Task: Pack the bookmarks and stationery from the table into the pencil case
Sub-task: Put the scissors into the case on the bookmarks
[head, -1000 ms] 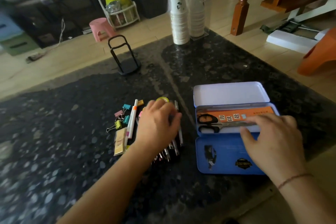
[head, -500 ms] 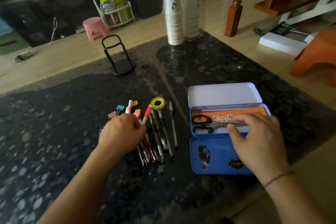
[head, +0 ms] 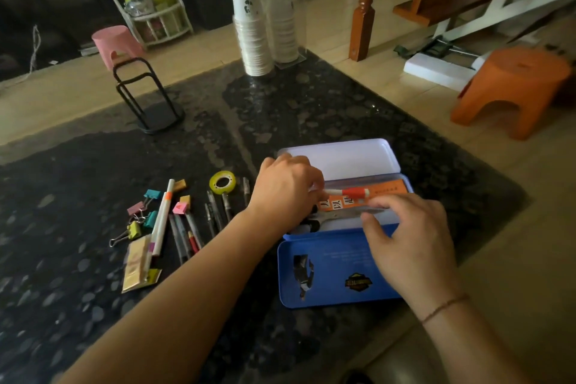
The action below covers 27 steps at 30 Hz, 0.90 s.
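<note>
The left hand [head: 288, 188] holds its grip pinched on a red-and-white pen [head: 349, 193] lying crosswise over the open blue pencil case [head: 336, 271] (scissors and an orange card already inside), while the right hand [head: 411, 240] rests loosely open-fingered on the case's near edge, gripping nothing.

White squares with dark Chinese characters run along the orange card [head: 367, 201] in the pencil case [head: 339, 262]; one looks like "以". The case's badge sticker [head: 358, 283] is too blurred to read.
</note>
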Each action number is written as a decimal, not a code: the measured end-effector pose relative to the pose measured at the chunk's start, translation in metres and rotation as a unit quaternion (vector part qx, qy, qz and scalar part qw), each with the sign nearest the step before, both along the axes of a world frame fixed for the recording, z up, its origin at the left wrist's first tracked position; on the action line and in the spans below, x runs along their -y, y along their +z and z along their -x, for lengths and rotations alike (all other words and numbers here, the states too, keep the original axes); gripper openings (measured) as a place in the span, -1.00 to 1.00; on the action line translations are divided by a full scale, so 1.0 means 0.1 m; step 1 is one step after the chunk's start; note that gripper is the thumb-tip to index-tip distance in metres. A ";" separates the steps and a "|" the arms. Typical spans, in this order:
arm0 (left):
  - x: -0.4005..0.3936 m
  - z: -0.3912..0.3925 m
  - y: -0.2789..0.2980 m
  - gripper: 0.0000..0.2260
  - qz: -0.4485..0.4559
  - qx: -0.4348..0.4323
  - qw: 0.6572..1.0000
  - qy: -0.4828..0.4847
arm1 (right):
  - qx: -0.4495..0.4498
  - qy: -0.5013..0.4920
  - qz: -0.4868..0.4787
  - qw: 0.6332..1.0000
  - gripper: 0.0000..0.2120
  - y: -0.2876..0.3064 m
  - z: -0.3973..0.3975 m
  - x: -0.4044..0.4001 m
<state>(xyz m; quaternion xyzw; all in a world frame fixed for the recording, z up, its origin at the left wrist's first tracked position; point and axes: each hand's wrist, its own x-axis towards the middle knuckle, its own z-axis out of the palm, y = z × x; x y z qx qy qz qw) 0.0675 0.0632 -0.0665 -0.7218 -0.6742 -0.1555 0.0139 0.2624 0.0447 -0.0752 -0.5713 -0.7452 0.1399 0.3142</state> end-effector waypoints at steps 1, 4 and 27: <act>-0.02 -0.01 -0.03 -0.90 -0.003 -0.003 1.000 0.005 | -0.003 -0.002 -0.002 1.000 -0.83 0.00 0.00 -0.01; -0.03 -0.04 -0.10 -0.87 -0.006 0.000 1.000 0.020 | -0.008 -0.005 0.005 1.000 -0.83 0.01 0.00 -0.01; 1.36 1.16 0.15 -0.84 0.047 0.124 0.991 0.027 | 0.016 0.096 0.026 0.995 -0.84 0.08 0.34 0.23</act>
